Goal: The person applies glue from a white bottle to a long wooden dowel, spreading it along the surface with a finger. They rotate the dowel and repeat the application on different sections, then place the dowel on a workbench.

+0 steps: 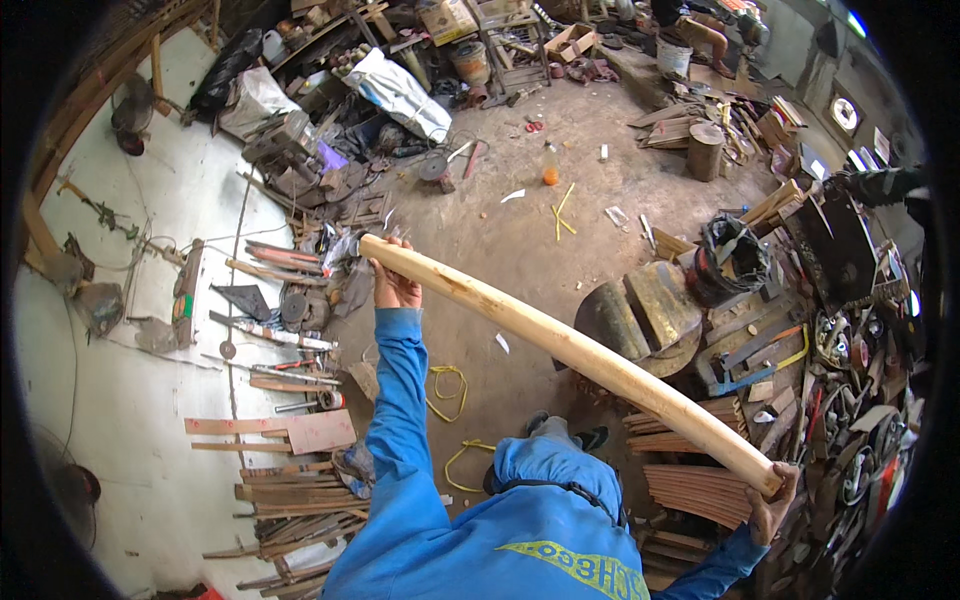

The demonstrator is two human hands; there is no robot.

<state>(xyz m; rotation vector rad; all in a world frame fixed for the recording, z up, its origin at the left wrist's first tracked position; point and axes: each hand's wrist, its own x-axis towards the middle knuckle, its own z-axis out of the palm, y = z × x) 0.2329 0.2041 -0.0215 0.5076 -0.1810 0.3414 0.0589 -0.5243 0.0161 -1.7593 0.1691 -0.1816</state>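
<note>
A long, pale wooden pole [560, 340], smooth and slightly curved, stretches across the view from upper left to lower right. Its far-left end rests in my left hand [397, 283], with the fingers wrapped round it from below and behind. At the lower right, my right hand [772, 508] grips the other end, the thumb side against its tip. The pole is held up off the floor in front of my body. Both of my arms are in blue sleeves.
A round wooden block [640, 315] stands right of centre, with a black-lined bucket [730, 262] beside it. Cut wooden strips [290, 495] lie along the left wall, and more strips [700, 490] under the pole's right end. An orange bottle [550, 165] and yellow straps [447, 395] lie about the floor.
</note>
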